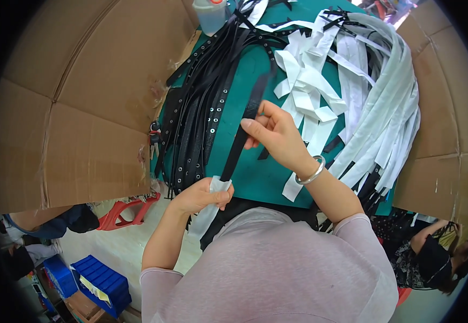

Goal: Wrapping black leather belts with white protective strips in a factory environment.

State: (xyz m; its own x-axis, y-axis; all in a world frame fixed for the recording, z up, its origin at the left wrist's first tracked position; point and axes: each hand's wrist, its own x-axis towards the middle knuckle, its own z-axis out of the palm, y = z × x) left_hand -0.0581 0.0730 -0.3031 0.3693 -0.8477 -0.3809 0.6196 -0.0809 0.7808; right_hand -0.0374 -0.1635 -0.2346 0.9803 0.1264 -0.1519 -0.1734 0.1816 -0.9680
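A black belt (236,153) runs slantwise between my two hands over the green table top. My right hand (277,134) is closed on its upper part, thumb and fingers pinching it just below a black loop. The belt's far end, beyond that hand, is blurred. Lower down, my left hand (197,197) is closed around a white sleeve (206,219) at the table's near edge. The belt's lower end meets the mouth of this sleeve; how far it reaches inside is hidden. To the left lies a pile of black belts (191,124) with metal eyelets.
Loose white strips (306,91) lie right of centre, beside a thick bundle of white-sleeved belts (403,97). Cardboard walls (96,145) stand on both sides. A plastic container (211,19) is at the back. Blue bins (102,282) and a red stool (129,212) are lower left; other people sit nearby.
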